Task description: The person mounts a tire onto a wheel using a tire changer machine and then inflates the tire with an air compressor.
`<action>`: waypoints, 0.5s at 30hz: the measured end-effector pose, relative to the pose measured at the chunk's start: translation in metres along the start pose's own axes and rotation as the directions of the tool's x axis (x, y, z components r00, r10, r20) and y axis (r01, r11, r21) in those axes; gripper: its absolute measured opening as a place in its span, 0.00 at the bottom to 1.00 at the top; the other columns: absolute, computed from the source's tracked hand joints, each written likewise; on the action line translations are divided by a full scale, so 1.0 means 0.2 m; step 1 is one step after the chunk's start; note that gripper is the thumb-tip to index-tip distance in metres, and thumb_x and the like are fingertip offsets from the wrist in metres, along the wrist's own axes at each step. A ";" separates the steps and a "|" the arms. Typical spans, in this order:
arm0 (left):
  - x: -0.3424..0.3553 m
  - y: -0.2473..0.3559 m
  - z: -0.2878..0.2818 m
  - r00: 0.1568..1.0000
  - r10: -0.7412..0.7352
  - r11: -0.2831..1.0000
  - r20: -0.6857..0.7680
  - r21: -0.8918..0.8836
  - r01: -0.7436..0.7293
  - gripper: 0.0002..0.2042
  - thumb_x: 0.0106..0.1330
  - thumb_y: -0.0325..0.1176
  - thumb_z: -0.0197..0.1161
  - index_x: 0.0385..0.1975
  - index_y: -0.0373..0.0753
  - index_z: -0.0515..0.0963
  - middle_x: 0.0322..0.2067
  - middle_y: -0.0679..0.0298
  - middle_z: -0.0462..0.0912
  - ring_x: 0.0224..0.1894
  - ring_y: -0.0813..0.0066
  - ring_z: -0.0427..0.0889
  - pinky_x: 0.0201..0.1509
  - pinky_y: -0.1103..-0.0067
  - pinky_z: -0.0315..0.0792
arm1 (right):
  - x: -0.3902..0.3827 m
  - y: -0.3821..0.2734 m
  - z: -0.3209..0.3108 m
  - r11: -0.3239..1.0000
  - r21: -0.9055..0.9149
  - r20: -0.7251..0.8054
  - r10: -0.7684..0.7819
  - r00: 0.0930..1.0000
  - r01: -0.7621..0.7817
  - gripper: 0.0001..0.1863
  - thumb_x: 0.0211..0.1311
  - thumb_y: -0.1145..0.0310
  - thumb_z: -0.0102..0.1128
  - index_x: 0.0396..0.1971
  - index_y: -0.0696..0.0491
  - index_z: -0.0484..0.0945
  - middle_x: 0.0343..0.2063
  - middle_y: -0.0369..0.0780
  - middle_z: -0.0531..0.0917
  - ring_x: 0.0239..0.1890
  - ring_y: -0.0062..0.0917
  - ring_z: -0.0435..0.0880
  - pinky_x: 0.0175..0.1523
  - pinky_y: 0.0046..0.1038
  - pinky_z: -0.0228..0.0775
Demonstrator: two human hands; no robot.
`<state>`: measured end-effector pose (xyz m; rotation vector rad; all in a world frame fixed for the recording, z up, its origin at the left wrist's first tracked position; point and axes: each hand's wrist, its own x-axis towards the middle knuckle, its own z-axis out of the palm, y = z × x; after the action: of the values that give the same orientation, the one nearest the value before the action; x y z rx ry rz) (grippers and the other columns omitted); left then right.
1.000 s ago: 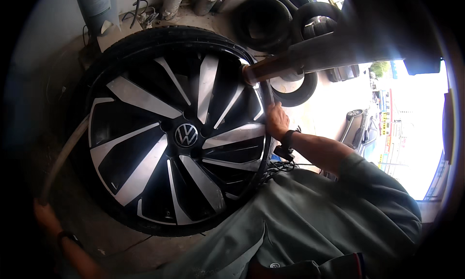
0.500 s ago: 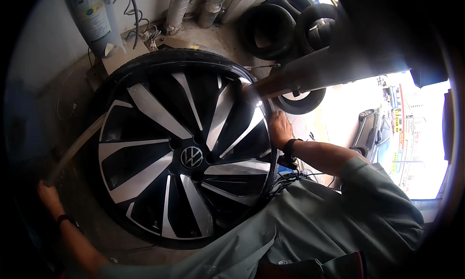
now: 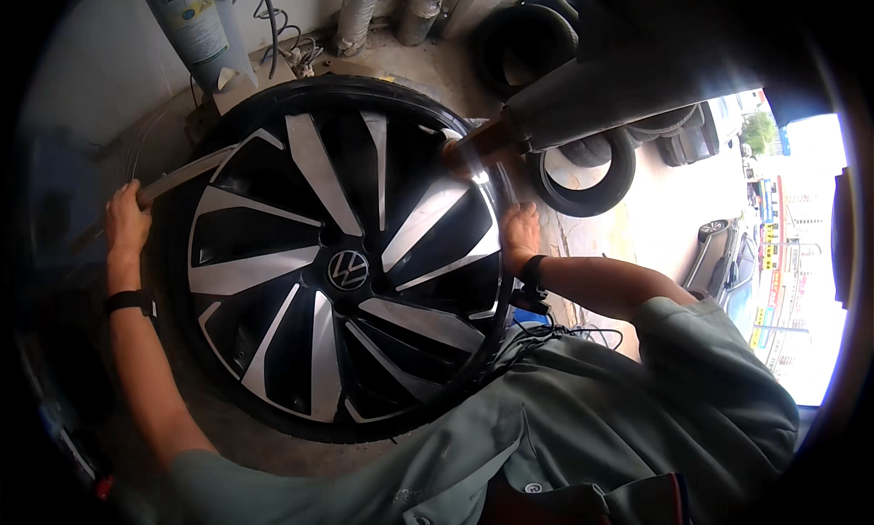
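Silver-and-black spoked alloy wheel [image 3: 332, 302]: mid-view, face up to the camera, round silver-on-black centre cap [image 3: 348, 270] at its hub.
Black rubber tyre [image 3: 350, 90]: around the wheel.
Person's left hand [image 3: 127, 223]: left of the wheel, grip clenched around a long greyish metal bar [image 3: 189, 173].
Bar lie: slants up and right from the left hand, crosses the tyre, far end at the wheel's upper left rim.
Person's right hand [image 3: 521, 234]: at the tyre's right edge, fingers curled, grip partly hidden; can't tell if it's grasping anything.
Thick dark machine arm [image 3: 592, 97]: comes in from upper right, rusty brown end piece [image 3: 475, 148] at the rim's upper right, above the right hand.
Wrists: black band [image 3: 130, 302] on left, dark band [image 3: 533, 270] on right.
Tangled black cables [image 3: 569, 332]: just beside the wheel, lower right.
Upper left: grey cylinder [image 3: 193, 26] with label, near the wall.
Loose black tyres [image 3: 590, 200]: on the floor beyond the arm.
Far right: parked car [image 3: 728, 261] outside, bright.
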<state>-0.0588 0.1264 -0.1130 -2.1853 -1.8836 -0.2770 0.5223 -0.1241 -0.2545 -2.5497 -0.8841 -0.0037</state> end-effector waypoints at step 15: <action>0.15 0.37 0.26 0.975 0.109 0.986 -0.196 0.143 -0.082 0.13 0.61 0.24 0.63 0.46 0.36 0.75 0.45 0.51 0.82 0.50 0.47 0.80 0.55 0.59 0.74 | -0.30 0.21 0.00 0.955 0.296 0.021 -0.008 1.000 0.001 0.22 0.72 0.58 0.43 0.43 0.67 0.69 0.43 0.63 0.77 0.49 0.57 0.75 0.56 0.49 0.66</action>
<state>0.0178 0.1598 -0.1572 -2.0659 -1.6340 -0.3315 0.4999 -0.1881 -0.2801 -2.2717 -0.8298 0.1456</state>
